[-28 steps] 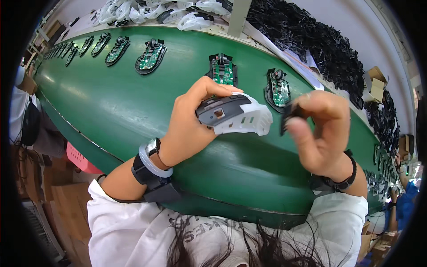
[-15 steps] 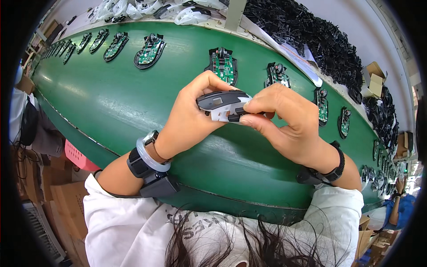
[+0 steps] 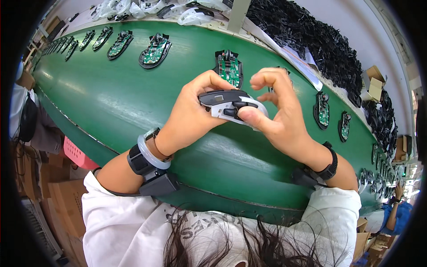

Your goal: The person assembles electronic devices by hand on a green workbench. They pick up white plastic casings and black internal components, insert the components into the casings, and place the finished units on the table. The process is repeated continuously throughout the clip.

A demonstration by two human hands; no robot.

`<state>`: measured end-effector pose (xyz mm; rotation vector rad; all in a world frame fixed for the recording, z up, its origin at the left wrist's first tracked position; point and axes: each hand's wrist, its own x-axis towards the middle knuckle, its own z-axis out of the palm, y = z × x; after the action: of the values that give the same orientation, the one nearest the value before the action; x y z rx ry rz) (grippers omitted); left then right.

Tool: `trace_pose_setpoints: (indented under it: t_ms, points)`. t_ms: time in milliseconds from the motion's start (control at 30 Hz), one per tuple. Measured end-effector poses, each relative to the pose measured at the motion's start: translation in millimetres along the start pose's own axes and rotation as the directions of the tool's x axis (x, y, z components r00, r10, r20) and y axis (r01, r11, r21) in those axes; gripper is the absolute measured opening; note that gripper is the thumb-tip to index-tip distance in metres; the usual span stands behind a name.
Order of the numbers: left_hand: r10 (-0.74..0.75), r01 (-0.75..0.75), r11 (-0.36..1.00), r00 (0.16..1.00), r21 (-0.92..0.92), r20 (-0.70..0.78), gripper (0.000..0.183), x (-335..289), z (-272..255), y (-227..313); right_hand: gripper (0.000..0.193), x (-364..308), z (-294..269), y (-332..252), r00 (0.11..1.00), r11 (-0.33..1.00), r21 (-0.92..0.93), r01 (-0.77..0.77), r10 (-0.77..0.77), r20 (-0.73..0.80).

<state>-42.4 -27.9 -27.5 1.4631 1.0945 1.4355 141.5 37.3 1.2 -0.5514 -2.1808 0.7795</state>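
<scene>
My left hand [image 3: 189,116] is closed round one end of a computer mouse shell [image 3: 219,99], dark grey on top and white along the side, held tilted above the green surface. A black side-button piece [image 3: 231,112] sits at the shell's side. Against it rests the thumb of my right hand [image 3: 287,116], while the other fingers are lifted and spread, slightly blurred. Just beyond the shell lies a mouse base with a green circuit board [image 3: 229,71], partly covered by my left hand.
The green conveyor belt [image 3: 111,89] carries a curved row of more mouse bases [image 3: 155,52] to both sides. Behind its far edge are a heap of small black parts [image 3: 307,40] and bagged shells [image 3: 195,16]. Another person's arm [image 3: 395,207] shows at far right.
My right fingers have let go of the black side-button piece and opened away from the shell. The mouse bases have shifted slightly to the right in the picture.
</scene>
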Motion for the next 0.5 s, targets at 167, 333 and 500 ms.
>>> trace_pose_setpoints:
  t_ms: [167,333,500]
  points:
    - [-0.128,0.115,0.967,0.991,-0.228,-0.043,0.067,-0.5,-1.7,-5.7,0.054,-3.2,2.1,-3.4,0.887,0.827,0.366,-0.427,0.304,0.347]
    - [-0.162,0.196,0.903,0.979,-0.382,0.120,0.089,-3.9,-0.8,4.3,0.055,-1.4,-1.1,0.8,0.894,0.868,0.269,-0.418,0.339,0.293]
    - [-0.110,0.132,0.949,0.990,-0.285,0.094,0.075,-6.6,4.7,9.3,0.061,-4.3,-1.4,-2.5,0.921,0.947,0.126,-0.295,0.247,0.302]
